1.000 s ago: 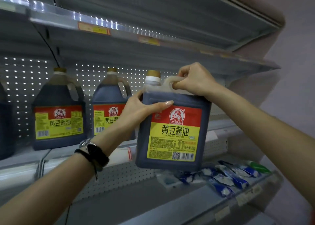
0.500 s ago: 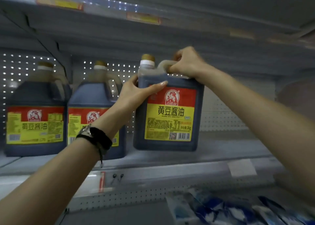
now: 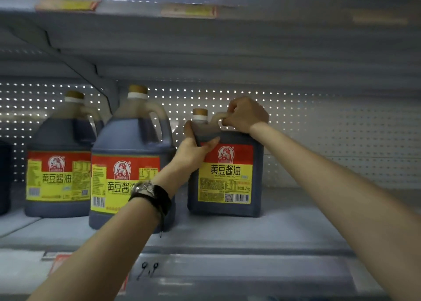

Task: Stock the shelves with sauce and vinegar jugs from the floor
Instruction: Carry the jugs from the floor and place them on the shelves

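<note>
A square dark soy sauce jug (image 3: 227,177) with a red and yellow label and a tan cap stands on the grey shelf (image 3: 239,234), set back from the front edge. My right hand (image 3: 247,116) is closed around its handle at the top. My left hand (image 3: 196,150) grips its upper left shoulder, thumb across the front. To its left stand two rounder soy sauce jugs, one near (image 3: 127,164) and one further left (image 3: 58,166), both upright with the same label.
The shelf above (image 3: 205,34) hangs low over the jugs, with yellow price tags on its edge. A perforated back panel (image 3: 330,136) closes the rear. Bare shelf runs to the right of the held jug. A dark container (image 3: 4,177) shows at the far left edge.
The held jug moved from in front of the shelf back onto it, to the right of the round jugs. Both hands stayed on it and the view shifted upward.
</note>
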